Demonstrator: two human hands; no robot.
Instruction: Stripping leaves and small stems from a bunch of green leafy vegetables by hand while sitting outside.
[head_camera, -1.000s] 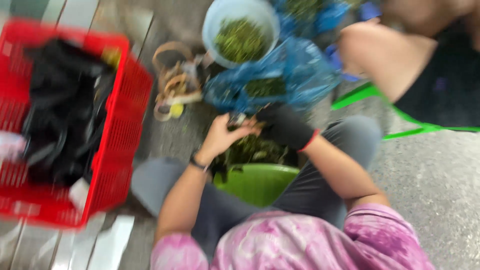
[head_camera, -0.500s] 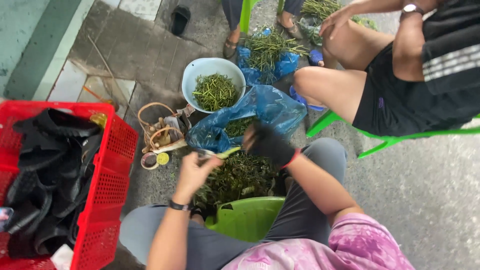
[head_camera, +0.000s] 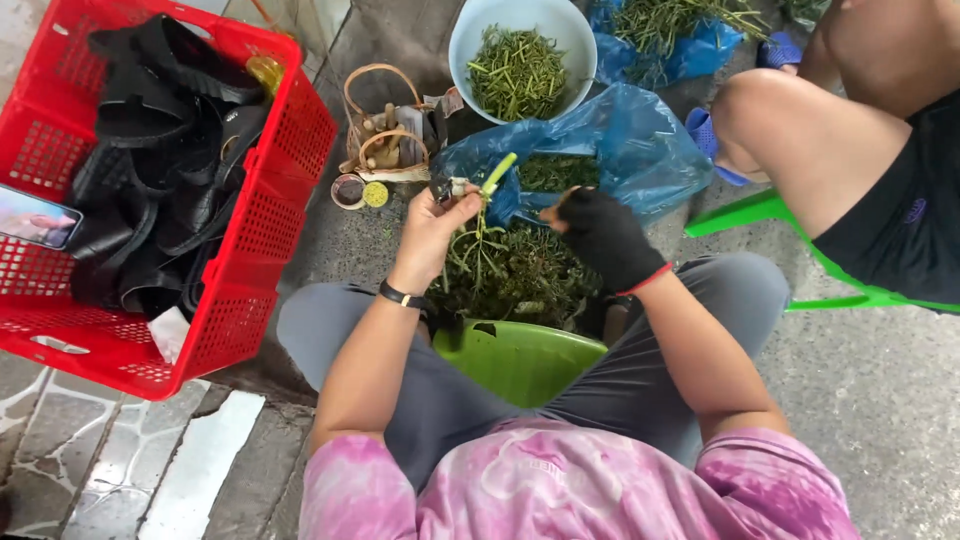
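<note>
Green stalk (head_camera: 492, 178) sits just above centre of the frame, pinched in my left hand (head_camera: 432, 232), thumb and fingers closed round its lower end where thin roots hang down. It looks light and bendy, crisp enough to snap if bent hard, maybe a bit damp, so I'd grip low on the firm stem near the root end, not on the soft tip. My right hand (head_camera: 603, 236) wears a dark fingerless glove, loosely curled just beside the stalk; can't tell if it holds anything, nothing clearly shows between the fingers. Below both hands, a heap of tangled greens (head_camera: 520, 275) fills the green tub (head_camera: 520, 358) between my knees, soft and loose stuff. Above it, a blue plastic bag (head_camera: 620, 140) with more greens, floppy and slippery. Top centre, a pale blue bowl (head_camera: 462, 40) of trimmed pieces. Small basket (head_camera: 385, 135) just left of the bag. Red crate (head_camera: 250, 250) at left holds dark sandals and a phone (head_camera: 35, 217). Another person's bare leg (head_camera: 810, 140) at upper right, on a green stool (head_camera: 750, 212). No desk here, just the floor (head_camera: 880, 400), rough grey concrete, patterned paving lower left. Tight room, things close all round.
</note>
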